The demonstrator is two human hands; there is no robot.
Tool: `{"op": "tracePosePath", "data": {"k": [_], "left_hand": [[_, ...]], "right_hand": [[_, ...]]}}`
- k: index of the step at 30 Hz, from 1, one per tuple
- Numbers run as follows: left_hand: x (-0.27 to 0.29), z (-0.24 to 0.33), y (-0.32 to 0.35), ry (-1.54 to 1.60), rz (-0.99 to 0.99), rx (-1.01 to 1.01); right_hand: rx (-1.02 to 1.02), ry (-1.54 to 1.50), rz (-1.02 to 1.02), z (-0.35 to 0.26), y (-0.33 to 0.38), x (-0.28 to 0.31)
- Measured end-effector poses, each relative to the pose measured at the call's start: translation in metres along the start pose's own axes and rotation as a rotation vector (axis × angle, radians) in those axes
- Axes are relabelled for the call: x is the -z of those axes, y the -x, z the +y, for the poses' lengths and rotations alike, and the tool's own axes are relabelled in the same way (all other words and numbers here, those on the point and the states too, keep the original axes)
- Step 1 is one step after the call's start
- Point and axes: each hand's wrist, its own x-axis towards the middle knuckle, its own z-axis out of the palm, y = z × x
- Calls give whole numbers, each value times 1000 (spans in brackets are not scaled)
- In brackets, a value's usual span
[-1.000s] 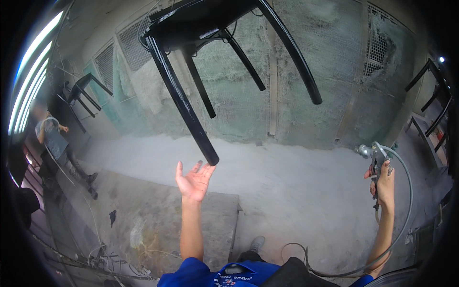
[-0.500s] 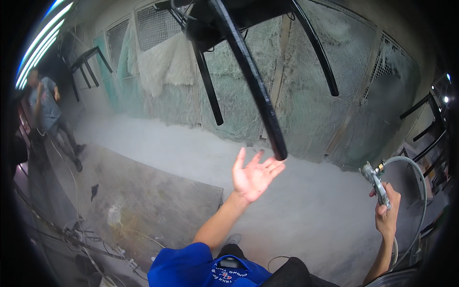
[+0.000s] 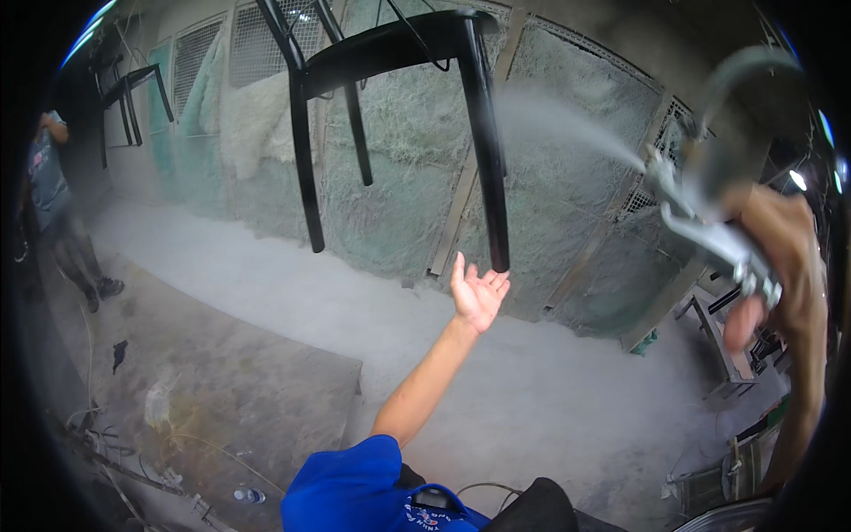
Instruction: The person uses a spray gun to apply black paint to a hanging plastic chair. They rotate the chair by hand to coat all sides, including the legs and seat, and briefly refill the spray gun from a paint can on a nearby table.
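Observation:
A black chair [image 3: 390, 55] hangs in front of me, its legs pointing down. My left hand [image 3: 480, 300] is raised palm up beneath the nearest leg, fingers loosely spread. Its fingertips are at the foot of that leg; whether they bear on it is hard to tell. High on the right, my right hand [image 3: 784, 244] grips a metal spray gun [image 3: 705, 232], blurred by motion. From its nozzle a pale mist [image 3: 567, 124] fans leftward onto the upper part of the near leg. A blurred hose [image 3: 749, 62] loops above the gun.
Dusty green and white mesh-covered panels [image 3: 399, 177] stand behind the chair. Another black chair [image 3: 133, 82] hangs at far left, near a person [image 3: 55, 191]. A board [image 3: 257, 355] covers part of the whitened floor. Near it lie a plastic bottle [image 3: 249, 495] and cables.
The chair has turned and shifted left. My right hand has risen with the spray gun, which now emits mist. My left hand has moved slightly, staying by a leg's foot.

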Motion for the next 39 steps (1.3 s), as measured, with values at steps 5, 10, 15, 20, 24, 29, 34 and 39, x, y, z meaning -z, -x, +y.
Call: {"op": "tracePosePath", "data": {"k": [5,10,15,20,24,29,34,39], "left_hand": [[27,21,-30,-29,53,-115],[47,60,-42,-83,67,-183],[50,91,-43,-78,88,-200],[141,81,-23,-121,244,-144],[322,56,95,-648,592,-1],[475,86,458,-1541,1244,976],[452,200,715,-1683,1514,1249],[427,225,767,-1791,1416,1315]], "right_hand": [[208,215,238,-4,-91,0],[243,312,179,-23,-154,-30],[266,180,41,-39,-172,-87],[148,-24,-305,-65,-155,-152],[112,-66,-501,-81,-144,-214],[78,-210,-695,-96,-105,-270],[162,-276,-601,-121,-40,-291],[75,-448,-482,-158,55,-296]]}}
